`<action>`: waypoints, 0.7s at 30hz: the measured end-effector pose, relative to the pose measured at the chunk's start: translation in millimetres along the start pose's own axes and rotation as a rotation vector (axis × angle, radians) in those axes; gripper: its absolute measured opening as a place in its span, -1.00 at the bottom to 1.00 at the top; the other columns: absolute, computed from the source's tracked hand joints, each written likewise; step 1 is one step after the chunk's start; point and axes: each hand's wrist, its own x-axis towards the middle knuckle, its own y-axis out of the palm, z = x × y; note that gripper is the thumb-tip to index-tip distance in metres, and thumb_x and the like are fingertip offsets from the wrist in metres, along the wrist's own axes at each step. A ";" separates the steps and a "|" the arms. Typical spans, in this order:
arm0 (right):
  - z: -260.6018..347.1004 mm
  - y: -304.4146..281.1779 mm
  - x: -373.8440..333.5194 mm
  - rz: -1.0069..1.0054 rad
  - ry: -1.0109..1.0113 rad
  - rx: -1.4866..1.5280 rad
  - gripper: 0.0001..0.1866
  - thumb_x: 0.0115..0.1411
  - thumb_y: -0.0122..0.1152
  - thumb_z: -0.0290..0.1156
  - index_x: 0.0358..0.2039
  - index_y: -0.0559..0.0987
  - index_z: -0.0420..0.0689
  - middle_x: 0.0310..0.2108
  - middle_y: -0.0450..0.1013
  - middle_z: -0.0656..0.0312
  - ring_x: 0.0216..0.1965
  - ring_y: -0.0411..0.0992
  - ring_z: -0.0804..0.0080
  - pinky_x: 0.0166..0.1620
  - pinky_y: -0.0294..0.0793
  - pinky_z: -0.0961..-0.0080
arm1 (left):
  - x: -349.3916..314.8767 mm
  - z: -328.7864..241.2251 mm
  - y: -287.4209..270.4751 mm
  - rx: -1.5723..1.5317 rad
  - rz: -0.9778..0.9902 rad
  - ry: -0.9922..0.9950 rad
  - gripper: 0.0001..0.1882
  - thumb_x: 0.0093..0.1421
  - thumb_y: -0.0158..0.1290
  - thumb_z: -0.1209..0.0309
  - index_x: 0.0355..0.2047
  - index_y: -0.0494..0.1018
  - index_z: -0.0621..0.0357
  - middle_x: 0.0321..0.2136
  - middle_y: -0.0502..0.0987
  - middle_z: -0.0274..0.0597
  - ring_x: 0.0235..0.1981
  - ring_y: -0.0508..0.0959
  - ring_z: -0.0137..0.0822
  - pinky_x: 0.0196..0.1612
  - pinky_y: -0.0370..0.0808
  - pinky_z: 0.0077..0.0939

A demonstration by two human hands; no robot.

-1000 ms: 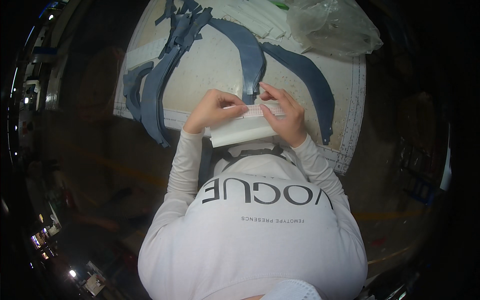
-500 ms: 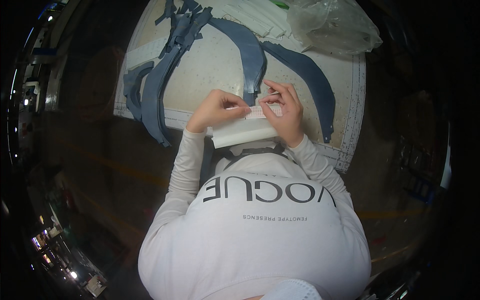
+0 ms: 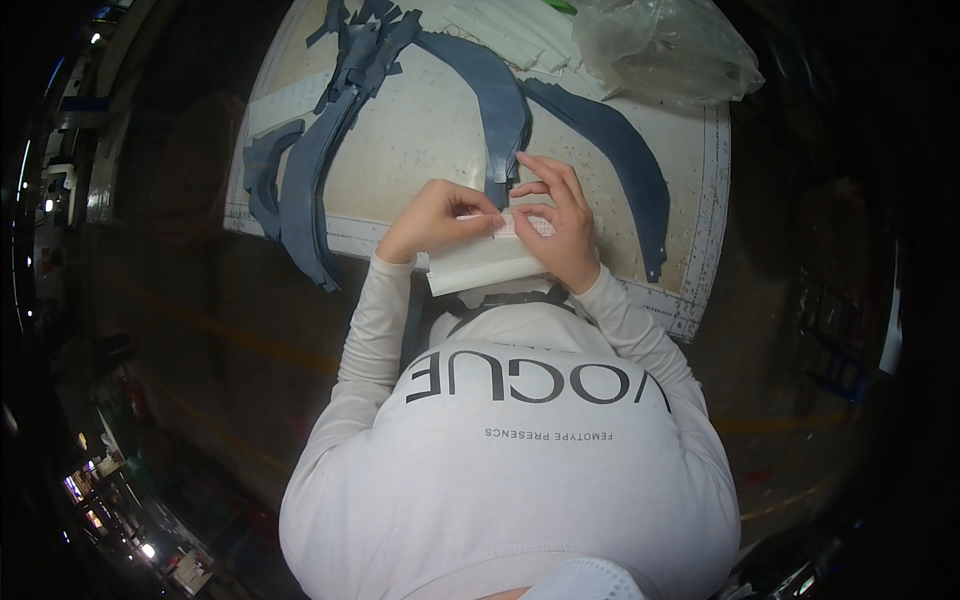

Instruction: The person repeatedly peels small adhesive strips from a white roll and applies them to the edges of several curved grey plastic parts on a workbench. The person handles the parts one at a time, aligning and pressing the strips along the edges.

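At the table's near edge, a white sheet of small labels with a pink printed grid [image 3: 509,229] lies between my hands. My left hand [image 3: 440,220] is closed, thumb and forefinger pinching the sheet's left part. The thumb and forefinger of my right hand [image 3: 563,222] come together over the grid; its other fingers stretch away from me. Anything in that pinch is too small to make out. A plain white sheet [image 3: 485,264] hangs below the labels toward my body. Just beyond my fingertips ends a stack of curved blue-grey pieces [image 3: 497,110].
Another curved blue-grey stack [image 3: 620,150] lies at the right. More such pieces [image 3: 320,180], with a tangled heap of strips [image 3: 370,50], lie at the left. White strips [image 3: 510,35] and a clear plastic bag [image 3: 665,50] are at the far side of the pale table [image 3: 400,130].
My right hand has shifted slightly left, its thumb and forefinger drawing together over the label grid. My left hand keeps its pinch at nearly the same place.
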 end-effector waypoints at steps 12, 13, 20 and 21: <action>-69.2 -20.6 24.0 0.075 0.099 -0.436 -0.91 0.02 0.37 -0.46 -0.43 0.63 -0.12 -0.30 0.50 0.25 -0.25 0.46 0.35 -0.29 0.45 0.49 | 34.3 64.3 -15.5 0.444 -0.460 0.099 -0.87 0.13 0.18 0.52 -0.30 0.63 0.21 -0.35 0.63 -0.17 -0.34 0.62 -0.36 -0.27 0.52 -0.57; -74.8 -14.8 25.7 0.074 0.012 -0.487 -0.90 0.02 0.37 -0.46 -0.42 0.62 -0.11 -0.30 0.48 0.25 -0.22 0.44 0.31 -0.24 0.46 0.45 | 40.3 65.2 -14.9 0.413 -0.439 0.180 -0.87 0.13 0.16 0.54 -0.29 0.62 0.21 -0.32 0.62 -0.17 -0.32 0.62 -0.35 -0.25 0.52 -0.56; -97.3 12.0 29.2 0.158 -0.298 -0.722 -0.89 0.03 0.30 -0.46 -0.40 0.59 -0.14 -0.26 0.42 0.27 -0.12 0.40 0.25 -0.13 0.46 0.36 | 65.8 77.3 -5.7 0.420 -0.342 0.363 -0.73 0.06 0.05 0.66 -0.20 0.53 0.21 -0.25 0.57 -0.06 -0.17 0.55 0.01 -0.07 0.46 -0.28; -98.4 12.3 29.9 0.177 -0.308 -0.771 -0.90 0.03 0.30 -0.46 -0.40 0.59 -0.14 -0.26 0.42 0.27 -0.13 0.40 0.26 -0.14 0.46 0.36 | 66.9 78.9 -6.6 0.454 -0.344 0.402 -0.72 0.06 0.05 0.67 -0.19 0.53 0.22 -0.25 0.58 -0.07 -0.20 0.56 -0.04 -0.09 0.49 -0.33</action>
